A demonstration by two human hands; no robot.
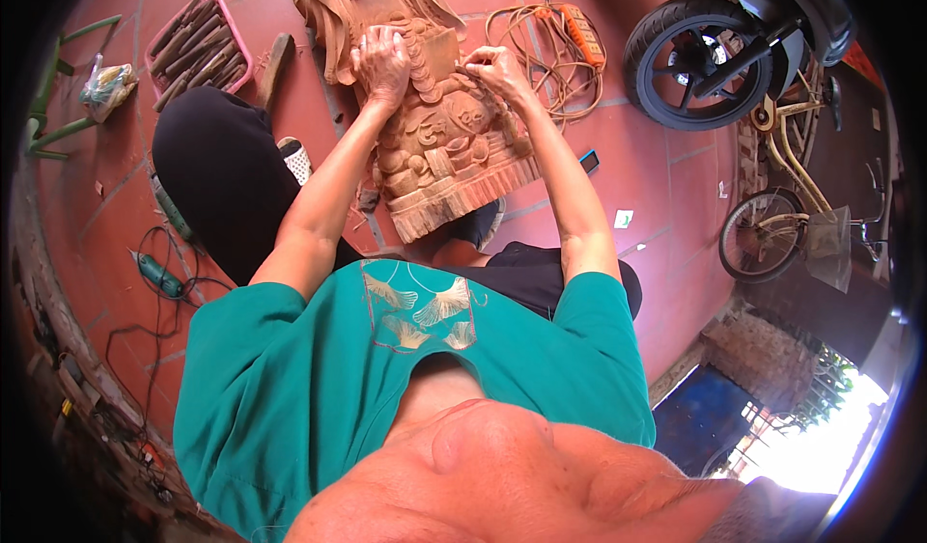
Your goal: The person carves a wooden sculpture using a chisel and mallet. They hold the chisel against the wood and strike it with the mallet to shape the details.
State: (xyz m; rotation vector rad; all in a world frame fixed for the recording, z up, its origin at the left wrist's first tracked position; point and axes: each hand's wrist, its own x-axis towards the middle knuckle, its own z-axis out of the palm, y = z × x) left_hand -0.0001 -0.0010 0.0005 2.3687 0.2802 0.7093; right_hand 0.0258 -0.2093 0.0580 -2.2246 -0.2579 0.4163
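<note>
A large reddish-brown wooden carving [454,142] with deep raised relief and a ridged lower border lies in front of me, between my legs. My left hand [382,62] rests on its upper left part, back of the hand up, with the fingers stretched over the wood. On the other side, my right hand [499,70] is at the carving's right side, near a smooth flat patch. Its thumb and fingers are pinched together against the wood. Whatever they grip, if anything, is too small to make out.
A pink basket [247,60] of dark-handled tools stands at the left, with a wooden piece [276,70] beside it. An orange power strip [583,36] lies among coiled cords. A green power tool [159,276], a phone [589,162], a motorbike wheel [697,62] and a bicycle [772,229] surround me.
</note>
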